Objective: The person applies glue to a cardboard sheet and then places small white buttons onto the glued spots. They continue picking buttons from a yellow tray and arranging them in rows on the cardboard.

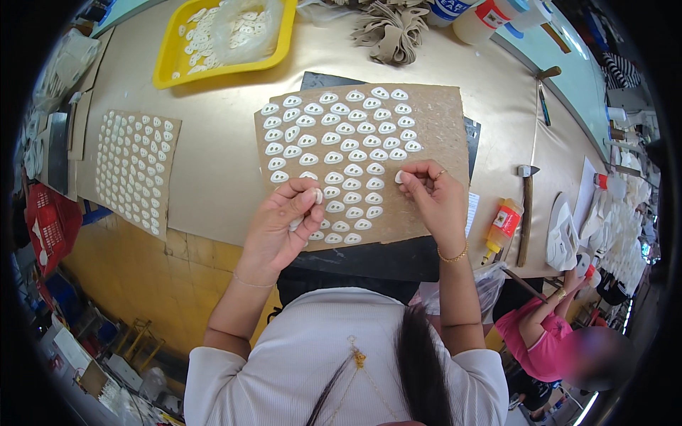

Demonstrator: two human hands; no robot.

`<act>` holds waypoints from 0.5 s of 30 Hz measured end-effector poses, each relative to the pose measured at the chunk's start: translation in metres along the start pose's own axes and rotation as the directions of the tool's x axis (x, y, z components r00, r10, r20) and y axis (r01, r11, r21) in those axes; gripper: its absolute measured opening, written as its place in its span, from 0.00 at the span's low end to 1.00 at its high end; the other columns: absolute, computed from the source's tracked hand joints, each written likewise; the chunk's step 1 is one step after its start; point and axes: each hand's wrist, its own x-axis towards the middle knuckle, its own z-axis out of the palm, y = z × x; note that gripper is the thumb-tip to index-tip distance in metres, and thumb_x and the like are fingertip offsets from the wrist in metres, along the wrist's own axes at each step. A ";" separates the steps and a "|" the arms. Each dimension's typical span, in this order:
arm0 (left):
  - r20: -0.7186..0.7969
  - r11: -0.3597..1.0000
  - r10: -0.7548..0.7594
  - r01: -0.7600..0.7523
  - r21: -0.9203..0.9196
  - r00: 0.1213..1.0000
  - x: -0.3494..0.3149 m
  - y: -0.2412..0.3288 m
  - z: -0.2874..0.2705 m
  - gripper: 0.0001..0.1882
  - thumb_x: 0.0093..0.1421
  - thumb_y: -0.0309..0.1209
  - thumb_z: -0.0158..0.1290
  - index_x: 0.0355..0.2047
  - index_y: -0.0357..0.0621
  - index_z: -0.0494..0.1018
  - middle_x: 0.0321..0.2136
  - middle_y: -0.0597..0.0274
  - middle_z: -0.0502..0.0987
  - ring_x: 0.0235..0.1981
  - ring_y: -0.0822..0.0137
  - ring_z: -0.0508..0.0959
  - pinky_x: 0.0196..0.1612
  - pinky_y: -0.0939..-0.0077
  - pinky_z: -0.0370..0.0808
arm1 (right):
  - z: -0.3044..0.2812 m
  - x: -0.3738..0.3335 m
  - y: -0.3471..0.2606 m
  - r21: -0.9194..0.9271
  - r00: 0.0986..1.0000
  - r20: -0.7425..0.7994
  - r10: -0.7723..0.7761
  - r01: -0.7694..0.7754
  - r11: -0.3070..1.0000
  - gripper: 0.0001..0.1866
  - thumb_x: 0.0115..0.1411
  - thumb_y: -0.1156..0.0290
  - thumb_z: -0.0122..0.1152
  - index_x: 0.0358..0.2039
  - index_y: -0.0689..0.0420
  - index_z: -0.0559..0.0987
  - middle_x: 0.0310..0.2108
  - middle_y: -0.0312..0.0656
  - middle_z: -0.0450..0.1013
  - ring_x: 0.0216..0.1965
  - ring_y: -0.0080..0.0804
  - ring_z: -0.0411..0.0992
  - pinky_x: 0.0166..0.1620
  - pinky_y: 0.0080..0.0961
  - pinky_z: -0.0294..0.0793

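Note:
Rows of small white rounded-triangular pieces, each with two dark holes, lie on a brown board (440, 135) in front of me. My left hand (278, 221) is over the board's near left part, its fingers closed on a white two-holed piece (317, 196). Another white bit shows between its lower fingers. To the right of the rows, my right hand (435, 197) pinches a single white piece (399, 177) between thumb and fingertip, close to the board. Whether that piece touches the surface, I cannot tell. Both hands hide part of the board.
A yellow tray (160, 65) of loose white pieces stands far left. Left lies a second board (174, 131) of similar pieces. On the right are a hammer (526, 213), a red-labelled bottle (506, 219) and a white shoe part (561, 234). A person in pink (529, 330) works nearby.

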 end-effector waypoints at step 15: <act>0.023 0.999 -0.034 0.034 0.004 0.999 0.003 -0.008 0.002 0.08 0.61 0.24 0.51 0.41 0.38 0.71 0.32 0.59 0.76 0.32 0.69 0.79 0.35 0.80 0.78 | 0.014 0.008 0.003 -0.283 0.983 -0.160 -0.085 0.037 0.958 0.07 0.51 0.72 0.67 0.27 0.62 0.79 0.22 0.40 0.75 0.21 0.25 0.73 0.27 0.21 0.70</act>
